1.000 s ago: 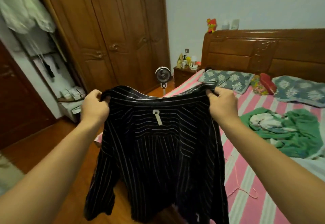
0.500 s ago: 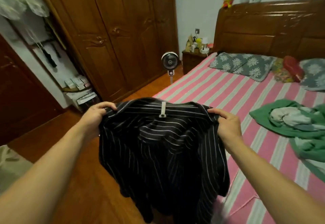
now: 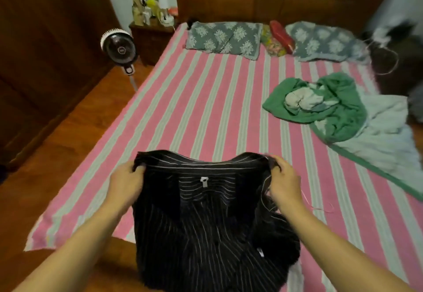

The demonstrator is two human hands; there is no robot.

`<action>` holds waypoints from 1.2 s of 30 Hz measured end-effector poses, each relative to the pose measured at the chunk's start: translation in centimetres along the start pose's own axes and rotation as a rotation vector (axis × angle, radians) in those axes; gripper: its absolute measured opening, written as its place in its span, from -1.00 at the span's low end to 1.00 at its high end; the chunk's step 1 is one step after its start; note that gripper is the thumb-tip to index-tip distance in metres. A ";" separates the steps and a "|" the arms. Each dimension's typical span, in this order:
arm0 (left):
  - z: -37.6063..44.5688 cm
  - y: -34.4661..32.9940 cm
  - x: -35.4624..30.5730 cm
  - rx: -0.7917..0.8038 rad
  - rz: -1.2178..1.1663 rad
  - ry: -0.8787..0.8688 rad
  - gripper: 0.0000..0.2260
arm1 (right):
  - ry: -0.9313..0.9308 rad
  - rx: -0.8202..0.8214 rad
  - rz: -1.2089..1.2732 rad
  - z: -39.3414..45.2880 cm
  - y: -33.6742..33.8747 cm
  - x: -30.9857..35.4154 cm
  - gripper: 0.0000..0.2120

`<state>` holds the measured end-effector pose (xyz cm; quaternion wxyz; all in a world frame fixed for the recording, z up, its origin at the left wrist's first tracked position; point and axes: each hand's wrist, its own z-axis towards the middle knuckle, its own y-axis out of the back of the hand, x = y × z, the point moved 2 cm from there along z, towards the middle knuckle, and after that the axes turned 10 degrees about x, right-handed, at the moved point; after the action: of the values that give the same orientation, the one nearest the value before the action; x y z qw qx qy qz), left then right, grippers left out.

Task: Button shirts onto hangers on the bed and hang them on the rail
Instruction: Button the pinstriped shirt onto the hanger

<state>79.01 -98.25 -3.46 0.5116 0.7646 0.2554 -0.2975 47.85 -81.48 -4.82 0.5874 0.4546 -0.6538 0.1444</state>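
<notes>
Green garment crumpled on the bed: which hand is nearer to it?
Right. The right hand grips the black striped shirt at its shoulder, below and left of the green garment. The left hand grips the opposite shoulder, farther left.

Head view, down over bed

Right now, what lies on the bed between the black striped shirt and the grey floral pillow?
In the head view, only bare pink-striped sheet lies between the black striped shirt and the grey floral pillow.
</notes>
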 end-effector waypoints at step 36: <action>19.9 -28.0 30.3 0.320 -0.426 0.715 -0.70 | -0.969 -0.232 -0.081 12.8 -9.2 -38.6 -0.10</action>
<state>76.74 -104.51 -48.77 0.1935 0.8194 0.5187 -0.1489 42.70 -79.37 -46.14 0.2680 0.4264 -0.8450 -0.1799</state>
